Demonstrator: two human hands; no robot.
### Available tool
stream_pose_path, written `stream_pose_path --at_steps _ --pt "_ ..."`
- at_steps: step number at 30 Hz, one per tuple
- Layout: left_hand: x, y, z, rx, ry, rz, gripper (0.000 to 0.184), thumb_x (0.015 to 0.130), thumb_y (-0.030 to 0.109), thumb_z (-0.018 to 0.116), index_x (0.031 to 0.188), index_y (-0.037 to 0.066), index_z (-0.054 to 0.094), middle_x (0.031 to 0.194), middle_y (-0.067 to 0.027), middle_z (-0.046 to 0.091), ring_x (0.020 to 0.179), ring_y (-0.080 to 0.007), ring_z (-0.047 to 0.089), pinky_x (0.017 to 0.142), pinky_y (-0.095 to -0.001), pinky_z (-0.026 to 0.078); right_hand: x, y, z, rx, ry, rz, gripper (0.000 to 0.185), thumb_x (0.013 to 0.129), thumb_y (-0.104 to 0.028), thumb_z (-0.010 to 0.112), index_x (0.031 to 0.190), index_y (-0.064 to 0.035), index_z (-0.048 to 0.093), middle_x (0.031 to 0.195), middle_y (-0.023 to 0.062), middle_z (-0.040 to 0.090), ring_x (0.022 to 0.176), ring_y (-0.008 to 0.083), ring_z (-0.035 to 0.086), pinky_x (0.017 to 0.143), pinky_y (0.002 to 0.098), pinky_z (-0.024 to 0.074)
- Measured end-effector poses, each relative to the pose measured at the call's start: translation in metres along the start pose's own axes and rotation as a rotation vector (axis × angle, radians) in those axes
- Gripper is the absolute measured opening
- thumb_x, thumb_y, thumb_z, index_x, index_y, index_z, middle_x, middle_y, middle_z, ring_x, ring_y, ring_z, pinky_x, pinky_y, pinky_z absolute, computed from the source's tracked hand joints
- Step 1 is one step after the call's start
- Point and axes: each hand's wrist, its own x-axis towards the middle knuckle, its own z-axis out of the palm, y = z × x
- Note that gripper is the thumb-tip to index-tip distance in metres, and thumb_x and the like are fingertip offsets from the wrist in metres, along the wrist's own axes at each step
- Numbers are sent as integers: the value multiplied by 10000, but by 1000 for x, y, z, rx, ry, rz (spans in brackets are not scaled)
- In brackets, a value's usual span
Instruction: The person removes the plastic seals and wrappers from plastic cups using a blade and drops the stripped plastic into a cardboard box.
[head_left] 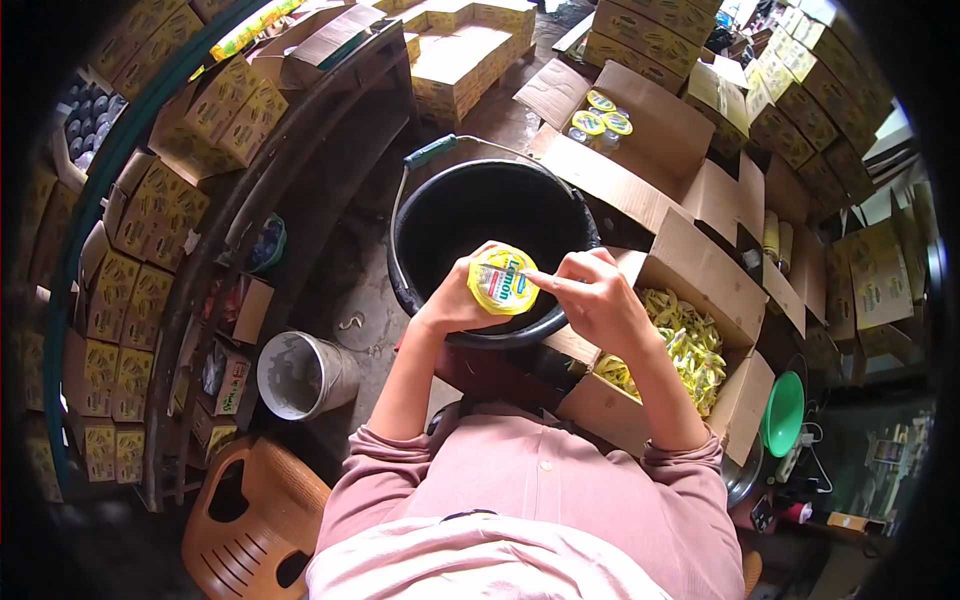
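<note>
Lemon cup (488, 284) is sitting in the left hand (452, 303) above the black bucket (470, 210), fingers curling round its side; the right hand (597, 290) isn't gripping anything I can spot, just reaching its index finger onto the lid (494, 294). Lid's already covering the cup, so this one's looking mostly done, but loads of loose yellow packets (695, 350) are waiting. Lid's facing up, long axis running roughly camera-ward, I reckon.

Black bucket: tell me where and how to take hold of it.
Probably best by the green handle grip, with the left hand coming from above on the left. The grip stands out past the rim of the black bucket at the far left, giving something to curl around. That hand holds a yellow-lidded cup, so it would need freeing first.
</note>
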Motion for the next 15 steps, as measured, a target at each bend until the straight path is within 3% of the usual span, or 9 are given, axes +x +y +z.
stream_pose_path --at_steps 15 --pt "0 -3 -3 -25 -50 -70 518 490 91 776 966 24 581 972 -72 559 887 -183 563 829 -286 452 -2 4 4 29 -33 11 461 664 60 580 1069 -156 619 715 61 492 626 204 481 736 318 381"
